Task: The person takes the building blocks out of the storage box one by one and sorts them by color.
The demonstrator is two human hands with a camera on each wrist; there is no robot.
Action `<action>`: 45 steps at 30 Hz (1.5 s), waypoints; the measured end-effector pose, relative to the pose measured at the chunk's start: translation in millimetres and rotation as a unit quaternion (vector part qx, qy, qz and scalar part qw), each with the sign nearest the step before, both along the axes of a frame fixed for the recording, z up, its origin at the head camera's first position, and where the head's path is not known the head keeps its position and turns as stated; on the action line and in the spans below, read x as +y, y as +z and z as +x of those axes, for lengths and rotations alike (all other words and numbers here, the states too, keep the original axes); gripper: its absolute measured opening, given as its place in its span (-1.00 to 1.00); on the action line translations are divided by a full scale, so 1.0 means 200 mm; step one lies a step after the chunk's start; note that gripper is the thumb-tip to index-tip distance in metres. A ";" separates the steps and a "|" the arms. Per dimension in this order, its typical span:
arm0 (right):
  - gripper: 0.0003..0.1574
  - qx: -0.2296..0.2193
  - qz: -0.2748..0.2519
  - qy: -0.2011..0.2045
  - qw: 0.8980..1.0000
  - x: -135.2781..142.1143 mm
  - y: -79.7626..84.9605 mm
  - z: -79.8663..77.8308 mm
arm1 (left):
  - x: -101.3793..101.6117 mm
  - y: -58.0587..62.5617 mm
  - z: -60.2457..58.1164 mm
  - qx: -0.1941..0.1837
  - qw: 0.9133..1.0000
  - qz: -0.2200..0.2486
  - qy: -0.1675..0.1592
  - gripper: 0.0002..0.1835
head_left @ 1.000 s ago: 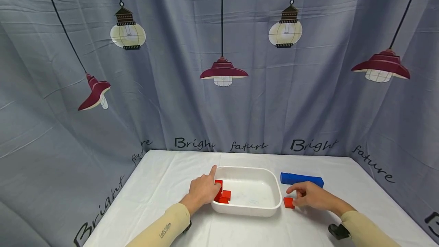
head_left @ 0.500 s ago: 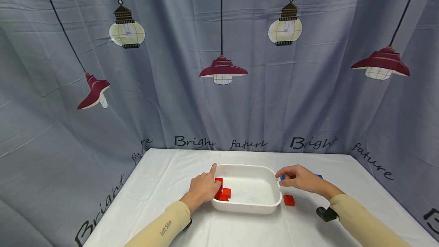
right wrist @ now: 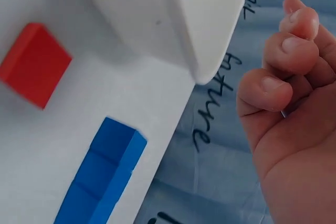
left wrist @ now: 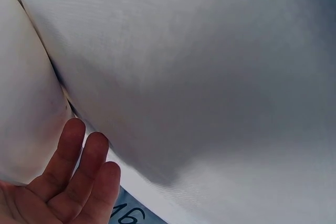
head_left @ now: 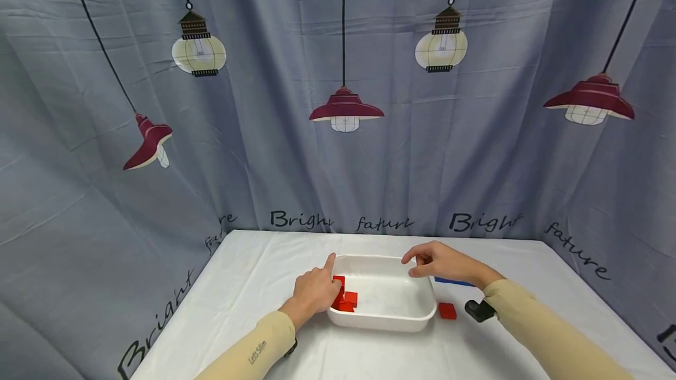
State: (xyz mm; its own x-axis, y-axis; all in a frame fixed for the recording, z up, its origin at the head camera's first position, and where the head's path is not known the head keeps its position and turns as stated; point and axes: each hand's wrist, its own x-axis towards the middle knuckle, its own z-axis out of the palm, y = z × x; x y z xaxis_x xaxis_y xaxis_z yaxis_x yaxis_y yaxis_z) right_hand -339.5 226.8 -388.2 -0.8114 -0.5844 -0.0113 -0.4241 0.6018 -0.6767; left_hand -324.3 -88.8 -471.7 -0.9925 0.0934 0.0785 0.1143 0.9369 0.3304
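My left hand [head_left: 315,290] grips the left end of a white plastic tub [head_left: 384,324], its thumb over the rim and its index finger straight along it. In the left wrist view, that hand's fingers [left wrist: 92,161] lie against the tub's outside. Several red blocks [head_left: 351,299] lie at the tub's left end, partly hidden by the thumb. My right hand [head_left: 440,263] hovers over the tub's far right corner, thumb and index finger apart. Nothing shows between them; in the right wrist view, its other fingers [right wrist: 291,56] are loosely bent.
A single red block [head_left: 447,311] lies on the white tablecloth [head_left: 274,251] just right of the tub. A row of blue blocks [right wrist: 100,171] lies behind it, mostly covered by the right hand in the head view. A grey printed curtain [head_left: 285,151] hangs behind the table.
My right hand has moved left and away from me, from beside the single red block to over the tub's far right corner. That block stays in place. My left hand has not moved.
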 end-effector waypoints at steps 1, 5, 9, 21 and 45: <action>-0.64 -0.002 0.000 0.005 1.000 -0.02 0.00 0.00 | 0.00 0.00 0.00 0.001 1.000 0.000 0.000 -0.28; -0.62 -0.011 0.012 0.011 1.000 -0.08 0.00 -0.02 | 0.00 -0.01 0.01 0.003 1.000 0.004 0.002 -0.29; -0.61 -0.022 0.021 0.014 0.999 -0.13 0.00 -0.05 | 0.00 -0.01 0.01 0.004 1.000 0.009 0.007 -0.29; -0.58 -0.051 0.038 0.047 0.997 -0.28 -0.02 -0.13 | 0.00 0.00 0.00 0.069 0.998 0.001 0.004 -0.44; -0.59 -0.098 0.029 0.064 0.993 -0.50 -0.18 -0.22 | -0.02 -0.02 -0.01 0.064 0.998 0.010 -0.001 -0.48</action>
